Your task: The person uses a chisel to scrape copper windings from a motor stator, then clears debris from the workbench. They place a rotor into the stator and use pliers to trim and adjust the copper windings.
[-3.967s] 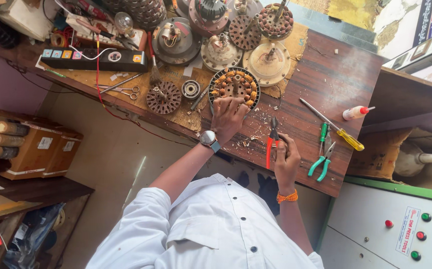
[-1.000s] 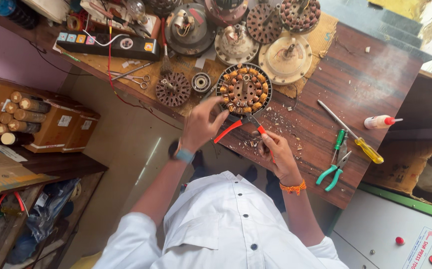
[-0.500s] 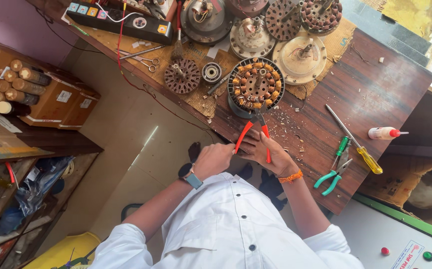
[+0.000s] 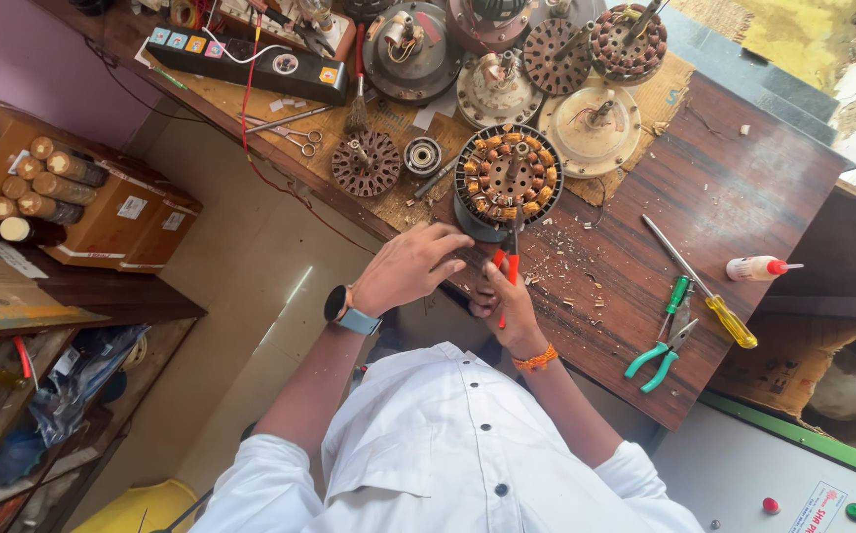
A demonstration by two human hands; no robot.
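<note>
A round motor stator (image 4: 507, 178) with copper windings sits on the wooden workbench (image 4: 734, 188). My left hand (image 4: 413, 266), with a watch at the wrist, rests at the bench's near edge and touches the stator's lower left rim. My right hand (image 4: 507, 301), with an orange band at the wrist, grips red-handled pliers (image 4: 510, 265) whose tip points up at the stator's near edge. Wood or insulation scraps (image 4: 571, 262) lie scattered just right of the hands.
Green-handled pliers (image 4: 660, 345), a yellow-handled screwdriver (image 4: 709, 291) and a small glue bottle (image 4: 758, 266) lie at the right. Scissors (image 4: 295, 133), a power strip (image 4: 250, 59), a bearing (image 4: 422, 156), rotor discs and motor housings crowd the far side. Boxes of rolls (image 4: 63, 188) stand left.
Both hands moved back to the stator's near edge. The red-handled pliers closed from spread handles and now point up at the stator. The camera view shifted.
</note>
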